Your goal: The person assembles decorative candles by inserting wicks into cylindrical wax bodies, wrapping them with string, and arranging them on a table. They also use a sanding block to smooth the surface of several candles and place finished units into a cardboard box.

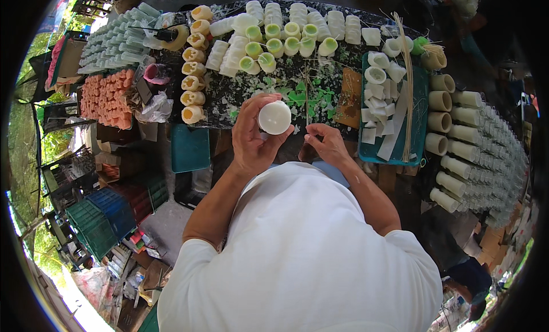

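Wrapped in my left hand [249, 139] is a white wax candle [274, 118], its round pale end turned up toward me. To its right, my right hand [329, 144] pinches the near end of a thin stick [307, 98] between thumb and fingers. The stick points away over the dark table [240, 95], which is strewn with wax scraps and green wax pieces [306, 98]. Beyond my hands stand white cups with green wax inside [275, 47], some with wicks showing. Stacked white ribbed wax pieces [297, 15] lie behind them.
Yellowish hollow wax cups [193, 83] form a column at left, with orange wax pieces [107, 98] farther left. A teal tray [420, 112] at right carries white wax blocks and long thin reeds. Rows of white cylinders [466, 135] lie beyond it. Another person [472, 275] is at lower right.
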{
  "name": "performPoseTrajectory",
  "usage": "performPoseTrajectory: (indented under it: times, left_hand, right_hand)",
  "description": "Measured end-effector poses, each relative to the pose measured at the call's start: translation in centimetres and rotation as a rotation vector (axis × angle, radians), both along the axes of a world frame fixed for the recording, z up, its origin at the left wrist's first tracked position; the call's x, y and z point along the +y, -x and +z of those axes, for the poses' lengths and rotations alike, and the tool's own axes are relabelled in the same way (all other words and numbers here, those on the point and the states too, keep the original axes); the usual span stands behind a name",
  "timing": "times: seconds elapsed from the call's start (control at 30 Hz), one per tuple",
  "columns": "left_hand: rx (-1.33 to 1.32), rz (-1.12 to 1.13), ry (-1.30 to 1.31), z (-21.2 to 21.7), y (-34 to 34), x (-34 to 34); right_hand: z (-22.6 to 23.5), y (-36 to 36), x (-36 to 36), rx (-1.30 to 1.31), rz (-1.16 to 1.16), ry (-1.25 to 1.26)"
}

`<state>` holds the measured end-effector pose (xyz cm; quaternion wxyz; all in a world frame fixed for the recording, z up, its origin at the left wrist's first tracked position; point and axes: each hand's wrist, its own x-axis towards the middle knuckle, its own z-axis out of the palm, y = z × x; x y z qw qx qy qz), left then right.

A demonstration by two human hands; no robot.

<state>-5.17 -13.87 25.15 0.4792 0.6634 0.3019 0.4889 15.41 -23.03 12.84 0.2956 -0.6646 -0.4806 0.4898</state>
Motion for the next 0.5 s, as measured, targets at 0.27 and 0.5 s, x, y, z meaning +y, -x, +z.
performPoseTrajectory:
  times: [0.27, 0.5]
  left_hand:
    - [0.218, 0.062, -0.153, 0.6, 1.6, 1.7]
    - [0.722, -0.007, -0.060, -2.5, 1.8, 0.1]
  right_hand:
    - [2.8, -0.2, 0.7, -0.101, -0.036, -0.150]
    - [8.6, 2.3, 4.3, -0.367, 0.268, -0.900]
